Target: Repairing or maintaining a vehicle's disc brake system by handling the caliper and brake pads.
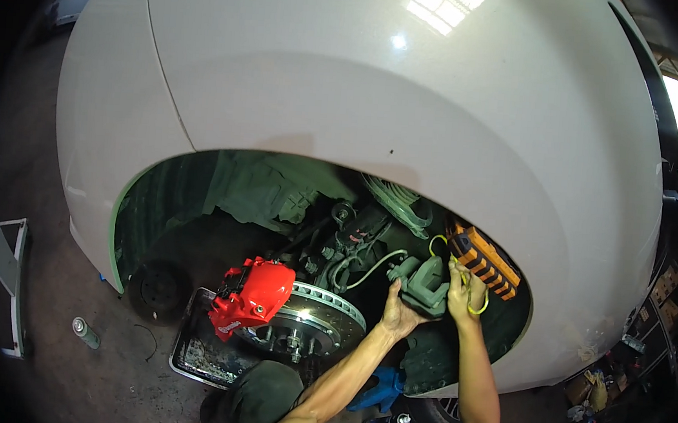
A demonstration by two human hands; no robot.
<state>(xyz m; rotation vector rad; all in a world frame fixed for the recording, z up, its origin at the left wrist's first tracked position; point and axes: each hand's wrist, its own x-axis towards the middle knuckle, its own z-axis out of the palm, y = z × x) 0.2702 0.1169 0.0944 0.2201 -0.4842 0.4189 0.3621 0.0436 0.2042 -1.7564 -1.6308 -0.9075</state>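
Note:
Inside the wheel arch of a white car, my left hand grips the underside of a grey-green brake caliper held up beside the hub. My right hand clasps the caliper's right side, with a yellow cord looped by its fingers. An orange and black work light hangs just above my right hand. To the left, a red brake caliper sits on the drilled brake disc.
A metal drip tray lies on the floor under the disc. A spray can lies on the concrete at left. A blue jack and a tyre sit below the arch. Cluttered shelves stand at right.

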